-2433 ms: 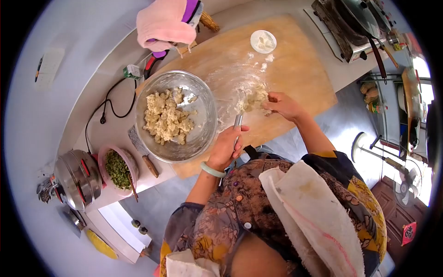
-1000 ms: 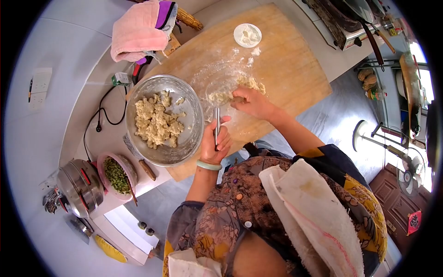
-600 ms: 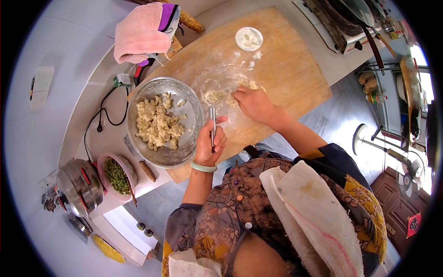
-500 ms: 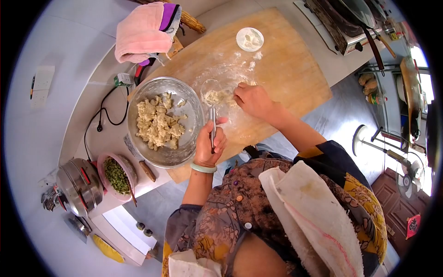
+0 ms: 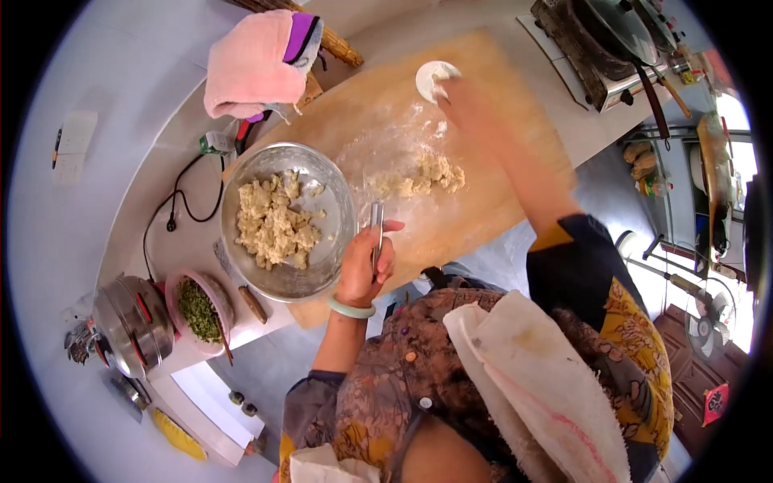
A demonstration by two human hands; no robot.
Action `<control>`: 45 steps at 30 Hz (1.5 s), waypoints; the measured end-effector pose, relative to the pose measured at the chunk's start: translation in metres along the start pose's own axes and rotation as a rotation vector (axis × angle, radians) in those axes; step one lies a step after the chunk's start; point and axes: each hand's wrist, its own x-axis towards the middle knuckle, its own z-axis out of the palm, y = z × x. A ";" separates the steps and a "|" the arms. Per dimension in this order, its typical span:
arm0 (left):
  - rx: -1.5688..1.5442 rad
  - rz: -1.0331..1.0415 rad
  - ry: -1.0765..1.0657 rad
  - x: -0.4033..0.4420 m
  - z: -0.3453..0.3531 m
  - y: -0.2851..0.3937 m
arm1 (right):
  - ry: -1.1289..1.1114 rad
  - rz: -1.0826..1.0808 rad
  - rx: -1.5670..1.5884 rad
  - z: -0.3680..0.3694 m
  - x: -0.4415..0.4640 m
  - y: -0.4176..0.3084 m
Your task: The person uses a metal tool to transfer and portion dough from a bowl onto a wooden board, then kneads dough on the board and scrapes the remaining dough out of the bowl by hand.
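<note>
Left hand [image 5: 365,264] closed around metal handle [image 5: 377,219]; right hand [image 5: 459,98] at white bowl [image 5: 425,79], grip unclear.

- I'm seeing a pale, bluish-white wall [image 5: 121,72] curving up the left side, probably just the wide lens, with white wall plates [image 5: 78,141] on it
- light-coloured counter [image 5: 189,241] runs along that wall
- smooth grey floor [image 5: 600,189], kinda shiny
- super bright light pouring in on my right, blown out behind a standing fan [image 5: 707,326]
- brown panelled door [image 5: 680,350] down there too, red paper [image 5: 715,404] on it
</note>
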 end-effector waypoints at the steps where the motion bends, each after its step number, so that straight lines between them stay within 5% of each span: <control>1: -0.052 0.000 0.001 0.000 0.000 -0.001 | -0.126 0.040 -0.051 0.001 0.011 0.000; 3: -0.153 0.009 -0.007 0.004 0.000 -0.002 | -0.367 0.113 -0.160 -0.008 0.037 -0.005; 7: -0.238 0.001 0.011 0.006 -0.004 -0.005 | -0.435 0.070 -0.247 0.014 0.048 0.012; 15: -0.537 -0.006 -0.087 0.017 -0.009 -0.015 | -0.173 -0.043 -0.076 0.005 0.020 0.023; 18: -0.640 -0.021 -0.111 0.023 -0.013 -0.018 | -0.213 0.468 0.443 -0.026 0.017 -0.007; 21: -0.698 -0.032 -0.139 0.032 -0.016 -0.022 | -0.319 0.663 0.841 0.000 0.014 0.023; 28: -0.694 -0.166 -0.191 0.050 -0.019 -0.035 | -0.555 0.202 0.672 -0.023 -0.043 -0.079; 31: -0.670 -0.181 -0.210 0.052 -0.016 -0.037 | -0.338 -0.386 0.310 -0.006 -0.058 -0.092; 34: -0.640 -0.172 -0.189 0.053 -0.014 -0.032 | -0.303 -0.259 0.337 -0.010 -0.058 -0.086; 37: -0.588 -0.162 -0.182 0.051 -0.017 -0.029 | -0.512 0.219 0.497 -0.035 -0.051 -0.085; 40: -0.489 -0.127 -0.161 0.050 -0.018 -0.027 | -0.501 0.253 0.600 -0.039 -0.063 -0.090; 45: -0.362 -0.131 -0.106 0.046 -0.010 -0.023 | -0.241 -0.133 0.396 -0.027 -0.068 -0.104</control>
